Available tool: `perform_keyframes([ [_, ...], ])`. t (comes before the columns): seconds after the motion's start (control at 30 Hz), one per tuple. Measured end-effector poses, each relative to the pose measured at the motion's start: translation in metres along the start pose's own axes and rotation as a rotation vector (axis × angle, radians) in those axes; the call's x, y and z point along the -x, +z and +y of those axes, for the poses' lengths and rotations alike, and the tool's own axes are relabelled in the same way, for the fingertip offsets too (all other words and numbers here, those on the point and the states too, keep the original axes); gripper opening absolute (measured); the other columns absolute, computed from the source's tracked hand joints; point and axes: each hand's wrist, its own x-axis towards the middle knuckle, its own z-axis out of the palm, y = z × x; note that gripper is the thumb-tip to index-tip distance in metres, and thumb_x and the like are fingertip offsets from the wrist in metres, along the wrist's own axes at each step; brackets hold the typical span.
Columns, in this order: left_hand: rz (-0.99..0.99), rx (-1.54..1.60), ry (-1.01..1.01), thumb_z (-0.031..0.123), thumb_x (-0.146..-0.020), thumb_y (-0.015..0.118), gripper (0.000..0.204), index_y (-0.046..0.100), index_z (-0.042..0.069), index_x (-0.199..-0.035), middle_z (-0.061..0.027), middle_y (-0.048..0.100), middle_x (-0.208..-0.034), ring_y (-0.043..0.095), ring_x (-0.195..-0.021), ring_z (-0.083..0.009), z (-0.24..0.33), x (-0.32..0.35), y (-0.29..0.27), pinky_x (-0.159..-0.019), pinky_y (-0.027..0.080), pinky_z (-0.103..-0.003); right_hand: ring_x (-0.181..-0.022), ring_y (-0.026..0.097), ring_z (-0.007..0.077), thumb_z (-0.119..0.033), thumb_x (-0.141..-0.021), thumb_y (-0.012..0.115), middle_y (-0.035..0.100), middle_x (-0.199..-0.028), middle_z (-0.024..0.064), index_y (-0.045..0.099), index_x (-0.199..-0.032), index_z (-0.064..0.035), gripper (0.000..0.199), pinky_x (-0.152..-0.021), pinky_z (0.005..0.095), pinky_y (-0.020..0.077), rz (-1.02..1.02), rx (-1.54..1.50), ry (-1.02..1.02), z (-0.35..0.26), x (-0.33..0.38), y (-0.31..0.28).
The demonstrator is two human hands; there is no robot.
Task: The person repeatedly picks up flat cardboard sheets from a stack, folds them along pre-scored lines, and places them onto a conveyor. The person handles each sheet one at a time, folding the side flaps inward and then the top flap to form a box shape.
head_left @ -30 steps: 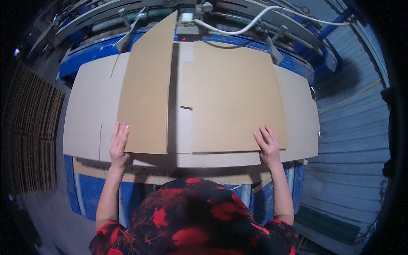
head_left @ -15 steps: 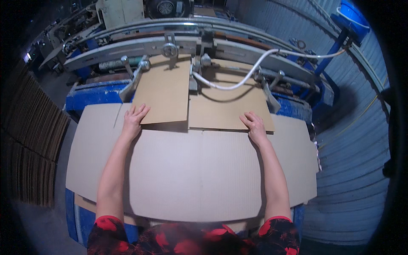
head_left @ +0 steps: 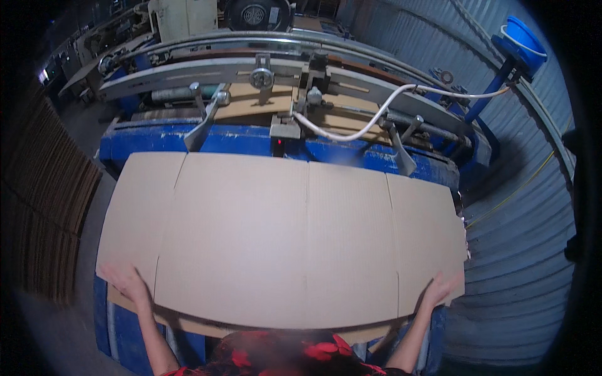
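Note:
A wide flat cardboard sheet (head_left: 251,250) with creases and slits lies across the blue machine's feed bed in front of me. My left hand (head_left: 126,283) is over its near left corner, fingers stretched out and blurred. At the near right corner my right hand (head_left: 443,288) also has its fingers extended, smeared by motion. Neither hand visibly grips anything; whether they touch the sheet I cannot tell. Beyond it, a folded cardboard piece (head_left: 251,103) is partly inside the machine, under the metal crossbar (head_left: 207,75).
Metal guide arms (head_left: 199,128) and a white hose (head_left: 351,135) stand over the machine's blue front edge (head_left: 238,138). Stacked cardboard (head_left: 47,219) is at the left. A blue bucket (head_left: 523,44) is mounted at the far right, before a corrugated metal wall (head_left: 520,250).
The folded cardboard has moved away from me into the machine, and both hands have let go of it. My hands have come back and outward to the wide sheet's near corners.

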Motion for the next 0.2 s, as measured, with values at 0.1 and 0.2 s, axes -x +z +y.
perform_keyframes([
  [0.1,-0.156,0.209,-0.351,0.025,-0.09,0.053,0.07,0.019,-0.008,-0.141,-0.025,0.005,-0.151,0.009,-0.14,-0.0345,-0.051,0.009,0.0,-0.114,0.009,-0.039,-0.129,0.034,0.0316,-0.009,-0.082,0.061,0.036,-0.138,0.0257,0.037,-0.132,0.008,0.057,-0.108,0.0421,0.0251,-0.082,-0.424,0.444,0.04,0.019,-0.019],
  [0.2,-0.288,0.804,-0.375,0.03,-0.089,0.057,0.074,0.019,-0.008,-0.141,-0.0246,0.002,-0.151,0.008,-0.14,-0.0349,-0.078,0.011,0.003,-0.114,0.009,-0.038,-0.128,0.034,0.0343,-0.019,-0.087,0.063,0.034,-0.14,0.0243,0.036,-0.133,0.0076,0.06,-0.108,0.0436,0.0257,-0.189,-0.827,0.568,0.074,0.027,-0.002],
])
